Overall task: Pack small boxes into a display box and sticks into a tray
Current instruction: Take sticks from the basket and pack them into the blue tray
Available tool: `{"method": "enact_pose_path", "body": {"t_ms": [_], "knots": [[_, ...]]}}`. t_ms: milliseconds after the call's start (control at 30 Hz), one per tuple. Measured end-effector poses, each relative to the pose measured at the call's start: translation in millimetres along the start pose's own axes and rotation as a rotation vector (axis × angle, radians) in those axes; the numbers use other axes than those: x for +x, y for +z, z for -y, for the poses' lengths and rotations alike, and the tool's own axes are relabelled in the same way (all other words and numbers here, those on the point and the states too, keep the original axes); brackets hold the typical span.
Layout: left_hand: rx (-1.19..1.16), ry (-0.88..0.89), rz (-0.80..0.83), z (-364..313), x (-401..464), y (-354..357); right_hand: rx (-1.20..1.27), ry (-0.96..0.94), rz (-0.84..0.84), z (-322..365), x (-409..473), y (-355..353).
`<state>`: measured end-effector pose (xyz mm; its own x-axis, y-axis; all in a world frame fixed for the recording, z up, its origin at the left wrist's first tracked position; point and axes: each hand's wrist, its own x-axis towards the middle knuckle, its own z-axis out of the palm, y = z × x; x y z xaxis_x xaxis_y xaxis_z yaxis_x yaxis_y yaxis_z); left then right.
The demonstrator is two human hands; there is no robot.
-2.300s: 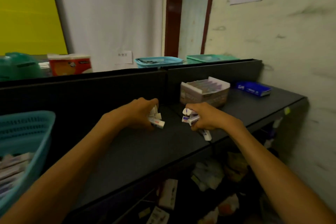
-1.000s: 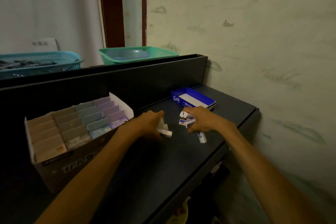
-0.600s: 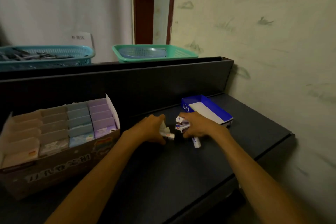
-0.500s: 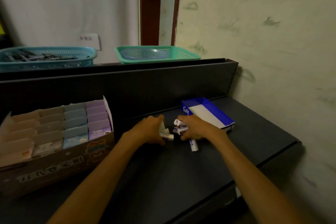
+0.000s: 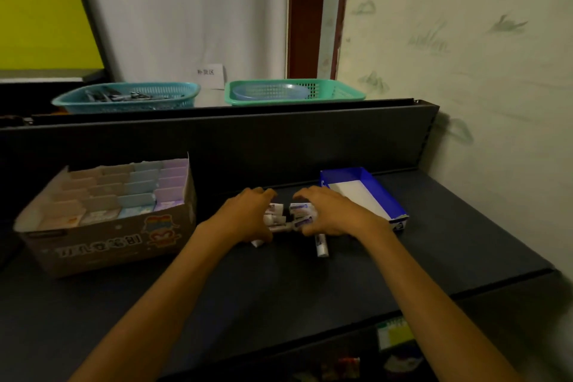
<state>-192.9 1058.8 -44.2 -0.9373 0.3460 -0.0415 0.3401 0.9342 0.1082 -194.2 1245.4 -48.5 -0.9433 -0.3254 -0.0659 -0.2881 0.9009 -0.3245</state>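
Dark shelf (image 5: 310,295) in front of the person, with a raised black back panel (image 5: 248,146) running along the far edge. Up on the ledge behind it, a blue basket (image 5: 124,99) holding dark, thin items I can't identify, and just to its right a green basket (image 5: 294,91) with a pale bowl inside. A small white label (image 5: 207,73) leans on the wall between them; its print is too small to read.

On the shelf's left sits the cardboard display box (image 5: 105,226), its rows already lined with small boxes (image 5: 124,192) in tan, blue and lilac. On the right, the blue tray (image 5: 362,195) with a white floor, one end turned towards the hands. Nothing stands between tray and hands.

Below the shelf's front edge it's murky: a yellow-green tag and some packaging, hard to make out.

Now the middle. Both hands are down on a small pile of white sticks (image 5: 291,217). The left hand (image 5: 248,217) has its fingers curled over the left side of the pile, gripping several sticks, one end poking out beneath the palm. The right hand (image 5: 328,211) curls round the right side, fingertips gripping the printed ends. One stray stick (image 5: 321,246) lies loose on the shelf, just under the right palm, near the wrist. How many sticks each hand covers is hidden.
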Motion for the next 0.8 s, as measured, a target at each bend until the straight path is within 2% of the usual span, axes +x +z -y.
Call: {"method": "enact_pose_path", "body": {"t_ms": [433,800], "knots": [[0.147,-0.087,-0.259,25.4,-80.8,-48.9,-0.091,-0.182,-0.198,64.6,-22.8,-10.1],[0.177,-0.299,-0.315,138.9,-208.7,-58.6,-0.128,-0.349,-0.232,217.4,-31.3,21.3]]}}
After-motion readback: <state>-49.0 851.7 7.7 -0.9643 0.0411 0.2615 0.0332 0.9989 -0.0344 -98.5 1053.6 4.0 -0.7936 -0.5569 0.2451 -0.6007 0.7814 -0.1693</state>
